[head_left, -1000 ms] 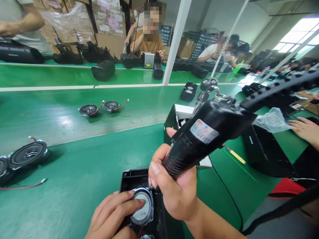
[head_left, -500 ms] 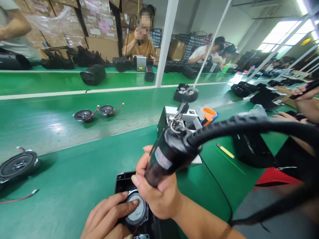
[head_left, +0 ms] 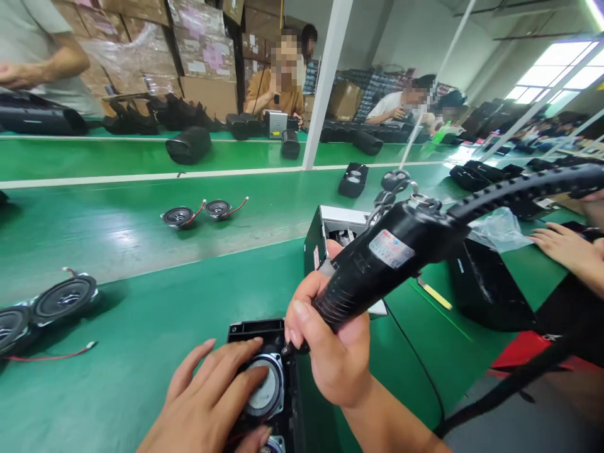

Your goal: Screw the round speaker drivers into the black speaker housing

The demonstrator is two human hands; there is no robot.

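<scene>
On the green bench (head_left: 141, 296), black speaker housing (head_left: 250, 330) lies open, driver (head_left: 267, 387) seated inside. Your left hand (head_left: 207, 396) presses it, fingers spread; right hand (head_left: 335, 355) clamped on electric screwdriver (head_left: 382, 264), bit (head_left: 284, 350) at housing edge.

Head-worn view — forward and down

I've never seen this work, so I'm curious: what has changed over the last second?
The right hand has tipped the electric screwdriver over to the right from a steeper lean, its tip now by the speaker's rim. The left hand still presses the speaker, which stays in the black case.
</scene>
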